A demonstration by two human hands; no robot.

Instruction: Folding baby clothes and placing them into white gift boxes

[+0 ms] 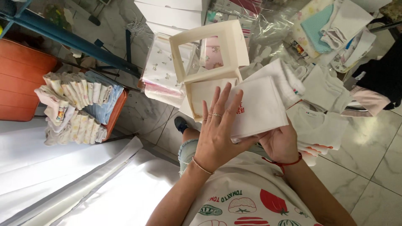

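White sheets (63, 175) across the lower left of the frame. Orange stool (21, 83) at left, stacked with rolled cloths (75, 106). Cream box (209, 71) with window lid, centre top. Folded white cloth (259, 109) at centre, gripped from beneath by right hand (282, 144). Left hand (215, 134) flat on top, fingers spread wide.

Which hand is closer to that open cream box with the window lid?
Left. The left hand lies flat by the open cream box; the right hand is under the folded white cloth, farther away.
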